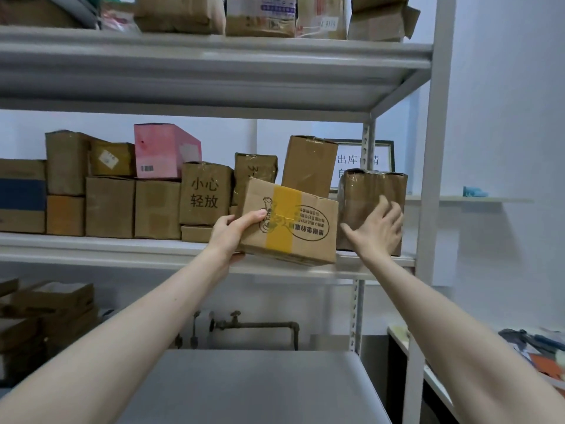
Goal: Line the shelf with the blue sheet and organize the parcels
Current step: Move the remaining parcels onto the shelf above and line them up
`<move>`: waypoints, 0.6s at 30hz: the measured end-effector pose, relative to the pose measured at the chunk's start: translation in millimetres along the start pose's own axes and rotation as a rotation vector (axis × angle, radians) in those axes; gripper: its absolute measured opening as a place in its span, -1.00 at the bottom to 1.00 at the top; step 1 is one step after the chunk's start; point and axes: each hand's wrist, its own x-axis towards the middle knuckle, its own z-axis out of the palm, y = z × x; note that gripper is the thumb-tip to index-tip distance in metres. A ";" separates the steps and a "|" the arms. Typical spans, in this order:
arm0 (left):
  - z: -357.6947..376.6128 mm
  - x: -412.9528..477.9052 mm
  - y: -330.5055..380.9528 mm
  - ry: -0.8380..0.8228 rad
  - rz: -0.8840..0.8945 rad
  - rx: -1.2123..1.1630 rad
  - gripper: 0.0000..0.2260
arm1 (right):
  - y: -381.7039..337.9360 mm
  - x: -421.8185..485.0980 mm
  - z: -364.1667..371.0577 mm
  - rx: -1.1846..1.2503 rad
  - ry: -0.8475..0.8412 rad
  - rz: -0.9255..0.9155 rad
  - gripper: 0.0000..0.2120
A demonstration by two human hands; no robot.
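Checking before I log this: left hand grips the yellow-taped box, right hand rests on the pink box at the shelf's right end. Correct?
Not quite. Head view: the right hand rests on a brown tape-wrapped parcel, not the pink box; the left hand does grip the yellow-taped box.

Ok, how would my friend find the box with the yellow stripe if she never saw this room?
Find the white shelf rack, then the right end of its middle shelf. A left hand holds a tilted cardboard box at the front edge. Only this one has a wide yellow tape band and a black oval stamp.
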 end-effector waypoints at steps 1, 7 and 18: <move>-1.5 3.1 -0.5 -0.002 0.003 0.000 0.01 | -0.4 3.9 0.6 0.014 -0.017 0.062 0.10; -7.4 17.3 2.7 -0.010 0.044 -0.011 -0.06 | -5.5 21.7 10.1 -0.079 -0.171 0.247 0.43; -4.2 17.2 4.6 0.034 -0.008 -0.092 -0.05 | -13.6 20.8 12.4 0.054 -0.129 0.239 0.35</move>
